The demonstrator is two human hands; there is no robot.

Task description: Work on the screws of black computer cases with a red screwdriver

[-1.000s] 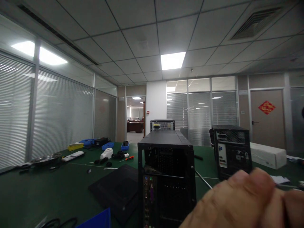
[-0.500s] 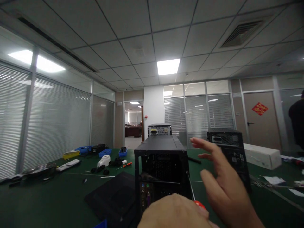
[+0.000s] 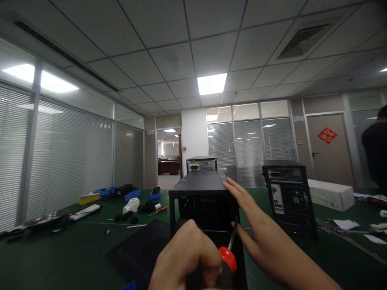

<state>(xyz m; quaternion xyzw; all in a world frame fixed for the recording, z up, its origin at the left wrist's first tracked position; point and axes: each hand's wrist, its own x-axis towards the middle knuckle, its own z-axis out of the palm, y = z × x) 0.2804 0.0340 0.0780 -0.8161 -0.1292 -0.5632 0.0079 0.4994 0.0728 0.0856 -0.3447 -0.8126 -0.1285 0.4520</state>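
A black computer case stands on the table straight ahead, its open frame facing me. My left hand is closed around a screwdriver with a red-and-dark handle. The shaft slants up to the case's right edge, where its tip appears to meet the frame; any screw there is too small to make out. Against the right side of the case lies my right hand, fingers stretched forward near the top edge and thumb lower down by the screwdriver tip. My left hand hides the lower part of the case.
Another computer tower stands to the right, beside a long white box. A further case is behind mine. On the left lie a dark panel, an orange screwdriver and blue trays. A person stands far right.
My right hand has come leftward from the air onto the case's side. My left hand has risen and shifted left, and the screwdriver now leans the other way.
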